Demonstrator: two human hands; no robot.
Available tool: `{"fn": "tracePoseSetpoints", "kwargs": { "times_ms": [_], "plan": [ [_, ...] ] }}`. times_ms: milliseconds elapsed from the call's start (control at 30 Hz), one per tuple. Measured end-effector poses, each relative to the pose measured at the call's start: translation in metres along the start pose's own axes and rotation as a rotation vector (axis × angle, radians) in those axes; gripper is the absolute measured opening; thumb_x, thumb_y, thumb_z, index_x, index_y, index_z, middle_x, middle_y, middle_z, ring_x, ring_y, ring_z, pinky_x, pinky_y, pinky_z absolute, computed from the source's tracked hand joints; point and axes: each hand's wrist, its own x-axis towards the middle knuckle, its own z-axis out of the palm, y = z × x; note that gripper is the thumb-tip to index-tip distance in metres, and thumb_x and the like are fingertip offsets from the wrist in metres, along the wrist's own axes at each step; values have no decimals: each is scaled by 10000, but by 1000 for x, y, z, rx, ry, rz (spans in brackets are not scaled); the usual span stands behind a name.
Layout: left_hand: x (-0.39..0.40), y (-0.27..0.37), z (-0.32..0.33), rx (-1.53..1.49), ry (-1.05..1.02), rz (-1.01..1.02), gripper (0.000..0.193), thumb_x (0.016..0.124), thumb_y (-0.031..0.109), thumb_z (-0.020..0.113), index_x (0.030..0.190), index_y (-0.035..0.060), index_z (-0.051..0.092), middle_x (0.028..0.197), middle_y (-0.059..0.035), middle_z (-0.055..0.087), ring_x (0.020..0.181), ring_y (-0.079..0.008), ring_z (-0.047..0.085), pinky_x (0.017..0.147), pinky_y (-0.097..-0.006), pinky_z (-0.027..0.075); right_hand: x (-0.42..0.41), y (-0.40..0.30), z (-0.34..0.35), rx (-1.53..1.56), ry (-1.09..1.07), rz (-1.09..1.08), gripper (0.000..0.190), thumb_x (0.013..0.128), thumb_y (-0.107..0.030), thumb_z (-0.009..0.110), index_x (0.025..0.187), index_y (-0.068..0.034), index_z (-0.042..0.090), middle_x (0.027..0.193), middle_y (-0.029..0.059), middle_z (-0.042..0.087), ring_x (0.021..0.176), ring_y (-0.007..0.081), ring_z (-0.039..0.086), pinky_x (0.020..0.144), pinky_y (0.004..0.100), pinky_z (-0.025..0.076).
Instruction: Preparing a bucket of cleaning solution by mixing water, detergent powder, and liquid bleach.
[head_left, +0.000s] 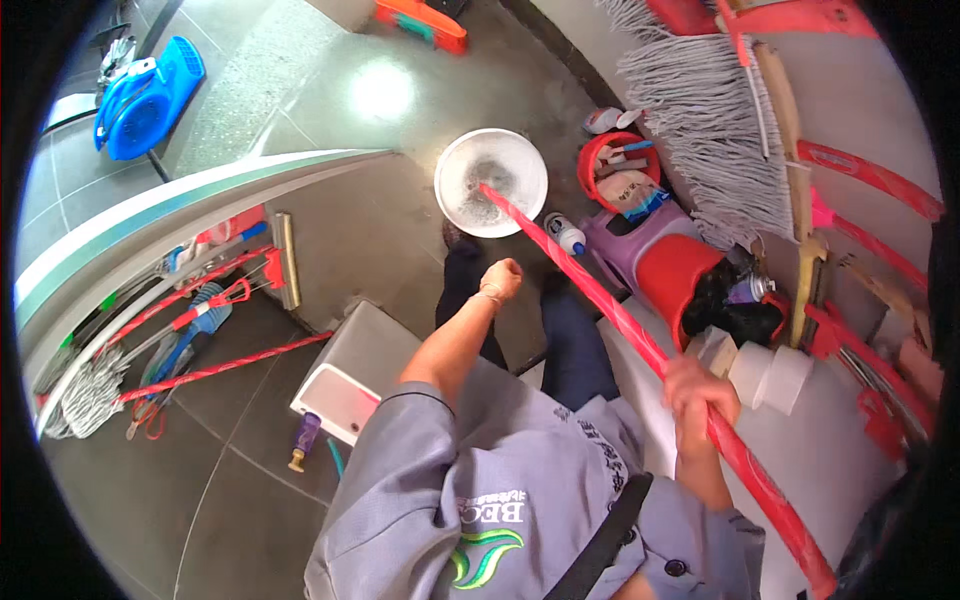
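My right hand (699, 391) grips a long red pole (600, 292). The pole slants from beside my body down into a round white bucket (448, 196) on the floor ahead of my feet. Grey, mottled contents show inside the bucket around the pole's lower end; whether they are a mop head or dirty water I cannot tell. My left hand (501, 279) is curled into a loose fist above my legs, just short of the bucket, with nothing visible in it. A white bottle with a blue cap (564, 233) stands close to the bucket's right side.
At right are a red bucket (619, 150) of supplies, a purple jug (660, 225), a red bin (675, 277) and a large string mop (697, 120). Left are a white box (360, 367), a purple bottle (306, 435) and long-handled tools. A blue blower (146, 105) sits farther off.
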Motion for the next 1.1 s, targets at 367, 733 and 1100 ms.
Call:
{"fn": "tracePoseSetpoints", "kwargs": {
  "times_ms": [367,733,1100],
  "plan": [
    [116,74,147,712,150,490,350,712,123,558,1057,108,497,1006,-129,518,932,-309,535,694,-394,485,-19,36,-40,4,125,-81,188,798,-162,579,664,-95,466,490,13,528,461,94,528,490,229,455],
    [137,37,133,781,-42,844,271,717,168,522,975,86,530,942,-118,547,821,-282,591,634,-387,505,-14,54,-68,104,-39,-142,126,773,-108,598,691,-68,511,540,15,560,536,130,588,547,267,491],
    [-110,99,2,345,82,914,245,640,99,593,868,83,506,775,-105,536,668,-295,572,554,-392,471,24,96,-81,3,-22,827,363,840,-276,472,1056,15,487,831,143,583,798,216,577,758,318,456]
  ]
}}
